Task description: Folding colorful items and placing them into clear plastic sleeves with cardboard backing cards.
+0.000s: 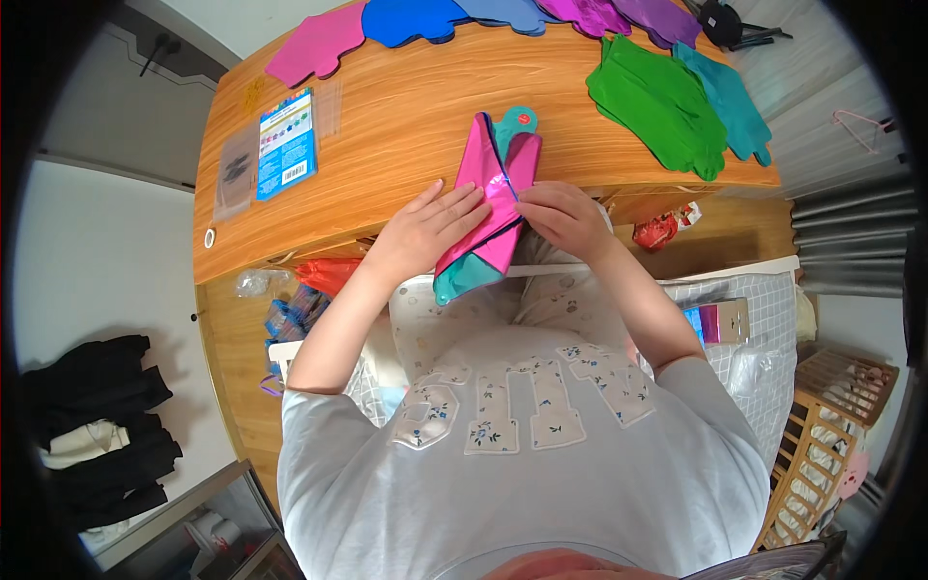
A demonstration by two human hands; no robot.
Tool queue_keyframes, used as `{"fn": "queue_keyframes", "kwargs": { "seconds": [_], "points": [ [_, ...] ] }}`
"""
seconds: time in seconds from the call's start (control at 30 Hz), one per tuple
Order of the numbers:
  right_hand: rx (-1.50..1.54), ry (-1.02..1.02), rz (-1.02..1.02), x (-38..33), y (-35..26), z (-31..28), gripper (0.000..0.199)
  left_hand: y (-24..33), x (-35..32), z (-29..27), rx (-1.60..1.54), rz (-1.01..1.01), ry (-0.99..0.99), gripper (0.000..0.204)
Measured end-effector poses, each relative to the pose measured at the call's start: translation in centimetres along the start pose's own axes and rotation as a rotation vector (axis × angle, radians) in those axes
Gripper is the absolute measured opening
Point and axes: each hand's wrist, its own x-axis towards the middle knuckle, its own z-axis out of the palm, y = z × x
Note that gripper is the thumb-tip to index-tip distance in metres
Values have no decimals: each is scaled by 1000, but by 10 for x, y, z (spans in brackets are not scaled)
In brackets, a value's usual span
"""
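A folded magenta foil balloon (476, 164) with a teal side and dark edges lies over the table's near edge, its lower teal end (469, 278) jutting out past the wood. The rounded teal tab (517, 121) at its top bears a small red dot. My left hand (435, 224) rests flat across its left part, fingers stretched out. On the opposite edge my right hand (561, 217) has thumb and fingers together, pinching the foil near a thin blue line. The right fingertips partly hide what they grip.
Flat foil balloons in pink (319, 43), blue (411, 19), purple and green (662, 106) line the table's back and right. At left lie a blue card package (287, 150), a clear bag (234, 169) and a white tape roll (209, 238). A red bag (329, 275) is below the table edge.
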Motion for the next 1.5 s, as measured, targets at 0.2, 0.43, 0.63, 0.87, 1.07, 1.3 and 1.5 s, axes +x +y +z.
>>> {"fn": "queue_keyframes", "kwargs": {
  "seconds": [0.2,0.43,0.63,0.87,1.07,1.3,1.5],
  "points": [
    [-35,47,-3,3,-6,1,33,8,-1,2,-69,-82,32,48],
    [-34,-10,-36,1,-1,-4,19,3,-10,5,-144,-149,154,46],
    [-12,-3,-60,-1,1,-5,18,-4,-14,11,-55,-42,311,30],
    [58,54,51,-2,-3,1,25,-6,-18,27,-182,-4,432,23],
    [-27,108,41,0,-4,-2,32,-4,-22,32,-361,-36,418,24],
    [-34,76,18,1,-2,-4,26,3,-16,28,-1,-90,511,34],
    [-55,77,0,-3,-1,-4,23,2,-21,32,-64,-155,531,30]
  ]
}}
